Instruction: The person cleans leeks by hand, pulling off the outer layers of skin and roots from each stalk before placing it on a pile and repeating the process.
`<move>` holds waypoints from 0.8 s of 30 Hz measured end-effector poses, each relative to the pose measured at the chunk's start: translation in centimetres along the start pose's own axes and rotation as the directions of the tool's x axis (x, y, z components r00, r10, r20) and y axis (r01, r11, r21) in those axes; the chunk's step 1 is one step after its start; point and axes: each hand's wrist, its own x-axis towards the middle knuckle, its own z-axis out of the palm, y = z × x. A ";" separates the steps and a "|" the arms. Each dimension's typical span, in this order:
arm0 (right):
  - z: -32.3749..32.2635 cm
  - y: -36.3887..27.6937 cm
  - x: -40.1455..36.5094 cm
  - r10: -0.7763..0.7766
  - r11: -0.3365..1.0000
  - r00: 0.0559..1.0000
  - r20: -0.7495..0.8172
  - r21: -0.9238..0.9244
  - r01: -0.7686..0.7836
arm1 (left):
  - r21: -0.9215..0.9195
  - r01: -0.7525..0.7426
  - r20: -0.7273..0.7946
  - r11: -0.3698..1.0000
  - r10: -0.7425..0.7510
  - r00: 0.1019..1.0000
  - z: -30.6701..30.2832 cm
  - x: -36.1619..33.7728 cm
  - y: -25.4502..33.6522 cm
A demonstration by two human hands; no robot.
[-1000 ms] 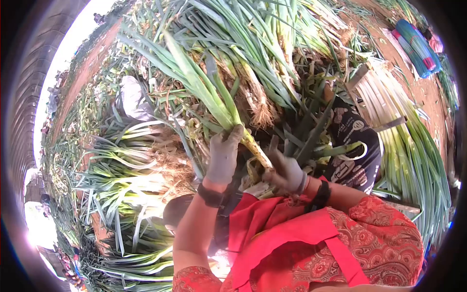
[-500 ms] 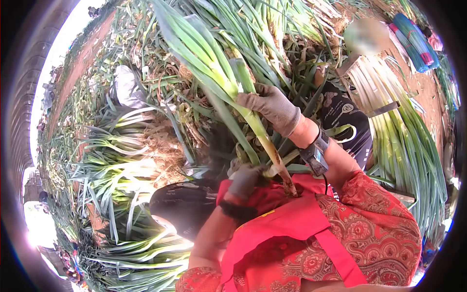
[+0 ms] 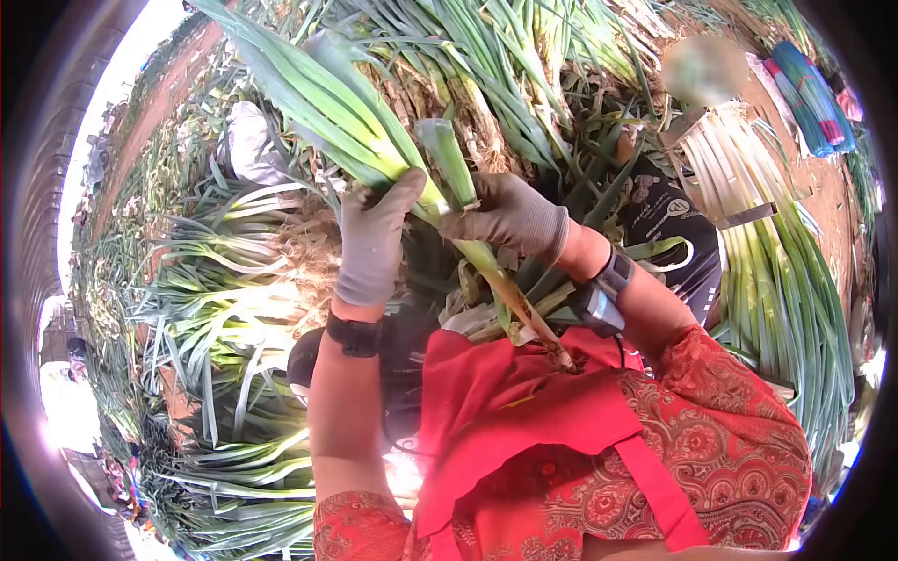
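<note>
A long green onion stalk [image 3: 491, 268] slants across the middle, its leaves toward the upper left and its brown root end near the red apron [image 3: 524, 402]. My left hand [image 3: 376, 234], in a grey glove, is closed on the stalk just below the leaves. Beside it my right hand [image 3: 510, 217], also gloved, grips the same stalk lower down. A cut green leaf stub [image 3: 447, 159] stands up between the two hands. The fingertips of my right hand are partly hidden behind the stalk.
Onions with roots [image 3: 243, 313] lie in piles at the left. Trimmed onions [image 3: 767, 252] are stacked in a metal-edged holder at the right. A white bag [image 3: 251, 145] lies upper left; blue rolled material [image 3: 812, 98] is upper right. More onions [image 3: 524, 56] are at the top.
My left hand has moved up from near the apron to the stalk below the leaves. My right hand and the stalk have shifted slightly left, and the leaves have swung left.
</note>
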 end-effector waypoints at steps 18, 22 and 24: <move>0.1 5.1 1.0 -0.478 0.560 0.859 -0.183 -0.817 0.138 | -0.318 0.454 -0.417 0.832 -0.553 0.721 2.5 1.0 -0.6; -1.0 5.3 -3.5 -0.297 0.734 0.905 -0.305 -0.679 0.012 | -0.294 0.473 -0.442 0.831 -0.557 0.703 1.6 0.7 0.5; -2.2 5.3 -5.8 -0.001 0.659 0.911 -0.413 -0.685 -0.310 | -0.185 0.534 -0.441 0.825 -0.555 0.705 1.2 0.1 1.2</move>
